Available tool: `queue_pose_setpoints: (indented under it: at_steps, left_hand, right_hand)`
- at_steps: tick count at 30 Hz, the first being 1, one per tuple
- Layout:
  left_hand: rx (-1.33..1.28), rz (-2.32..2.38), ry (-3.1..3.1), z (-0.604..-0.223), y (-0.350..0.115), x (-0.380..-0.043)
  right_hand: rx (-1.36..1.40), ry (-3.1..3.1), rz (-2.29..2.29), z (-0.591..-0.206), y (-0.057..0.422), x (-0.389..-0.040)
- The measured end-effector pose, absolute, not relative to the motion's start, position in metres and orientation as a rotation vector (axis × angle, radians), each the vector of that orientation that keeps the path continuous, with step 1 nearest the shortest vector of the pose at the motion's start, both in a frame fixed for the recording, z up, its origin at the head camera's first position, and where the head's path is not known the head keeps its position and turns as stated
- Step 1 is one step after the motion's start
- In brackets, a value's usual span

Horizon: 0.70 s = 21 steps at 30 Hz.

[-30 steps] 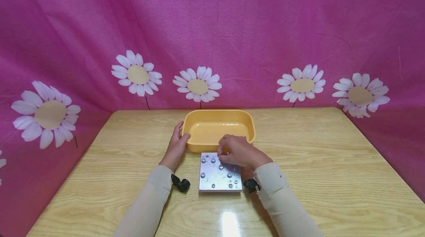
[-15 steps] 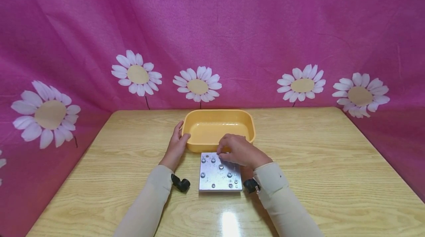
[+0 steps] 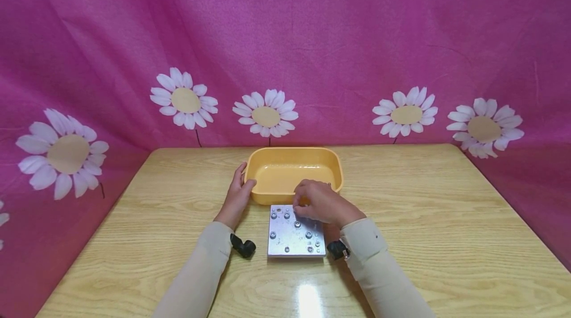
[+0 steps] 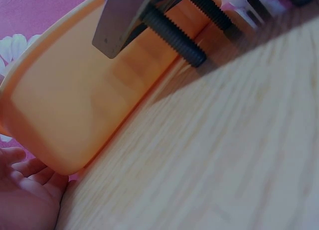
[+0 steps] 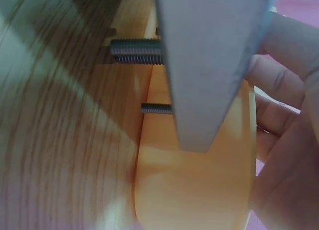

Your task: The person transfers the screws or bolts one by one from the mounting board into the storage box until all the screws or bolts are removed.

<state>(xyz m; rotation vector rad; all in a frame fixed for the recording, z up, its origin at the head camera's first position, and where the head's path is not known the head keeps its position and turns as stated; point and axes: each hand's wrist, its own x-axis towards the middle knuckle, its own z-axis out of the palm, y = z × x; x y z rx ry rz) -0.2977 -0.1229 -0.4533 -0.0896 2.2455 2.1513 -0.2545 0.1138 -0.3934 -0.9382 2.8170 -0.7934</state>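
A yellow plastic tray [image 3: 276, 199] stands on the table. My left hand [image 3: 235, 202] grips its left end, thumb over the rim and fingers outside. Just in front of it is a silver metal plate [image 3: 294, 239] set with several socket-head bolts [image 3: 309, 234]. Threaded shanks [image 4: 174, 37] stick out beneath the plate, which sits raised above the table. At the plate's far right part, my right hand [image 3: 324, 204] has thumb and forefinger curled in a pinch over a bolt, whose head the fingers hide. The right wrist view shows the other fingers [image 5: 271, 110] by the tray's wall.
The wood-grain table [image 3: 424, 224] reaches back to a pink curtain [image 3: 334, 50] printed with daisies. A black wrist camera [image 3: 243, 246] sits at the left cuff, another black camera [image 3: 338, 249] at the right cuff close beside the plate.
The right hand's thumb and fingertips shift slightly at the plate. The left hand, tray and plate stay in place.
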Motion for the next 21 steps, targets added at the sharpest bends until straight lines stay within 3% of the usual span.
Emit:
queue_pose_setpoints:
  at_steps: [21]
  left_hand:
    - [-0.076,2.169,2.249,-0.4524,-0.1215,-0.2956]
  right_hand:
    - [-0.955,2.818,-0.839,-0.3935,0.1143,-0.2546]
